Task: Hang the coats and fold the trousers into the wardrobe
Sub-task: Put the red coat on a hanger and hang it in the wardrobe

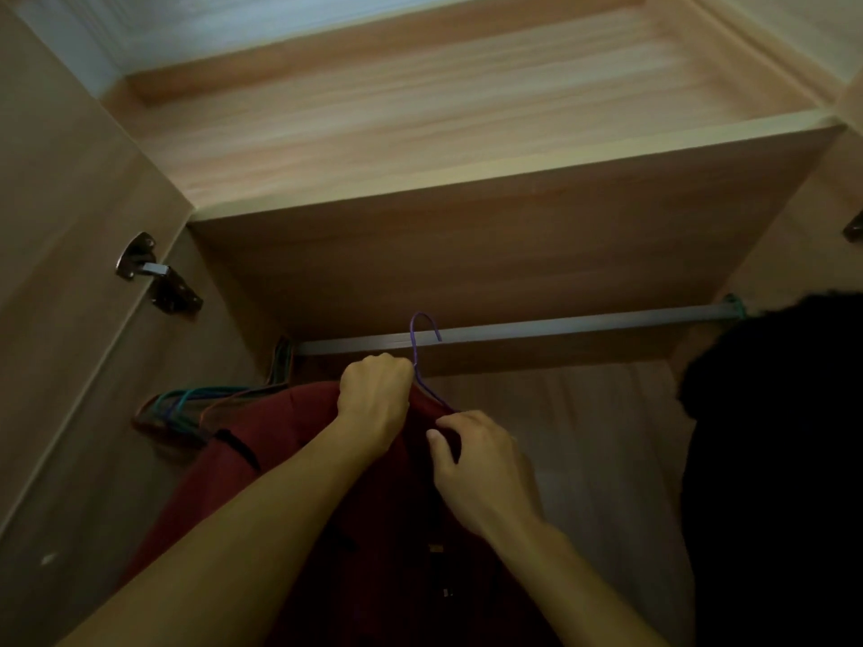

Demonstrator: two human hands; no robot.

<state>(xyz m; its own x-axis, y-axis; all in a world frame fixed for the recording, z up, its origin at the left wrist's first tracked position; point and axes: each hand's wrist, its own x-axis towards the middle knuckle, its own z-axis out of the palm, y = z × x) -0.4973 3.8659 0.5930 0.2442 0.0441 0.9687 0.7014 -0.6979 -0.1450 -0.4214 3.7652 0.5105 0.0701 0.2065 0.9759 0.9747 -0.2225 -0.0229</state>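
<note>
Looks like the hang-the-coats step, right at the fiddly bit of getting the hook over the bar. Holding the dark red fabric coat (280, 469) up at 6 o'clock in the view, inside the light wooden wardrobe (583, 413), on a thin purple wire hanger (413, 343). Gripping the hanger's neck with the left hand (373, 396), fingers curled tight into a fist round it. Pinching the coat's shoulder edge with the right hand (476, 459), thumb and forefinger closed on the cloth, just at 4 o'clock of the left. Got the hook crossing the grey metal hanging rail (583, 326) at 12 o'clock of the left hand (can't tell whether properly seated or only sitting in front of it).

Next, probably: drop the hook fully onto the rail, ease off the neck, then tug that shoulder straight to stop the coat sliding off the skinny wire. Worth keeping the pinch until the weight settles.

As for what's in the wardrobe: a cluster of bare teal, blue and brown wire hangers (187, 403) at the rail's left end, 9 o'clock of the coat. A black garment (770, 459) at the right end, 3 o'clock, too dark to tell what kind. Up at 12 o'clock, a pale wooden shelf board (420, 133). Also a metal door hinge (154, 273) at 10 o'clock.
</note>
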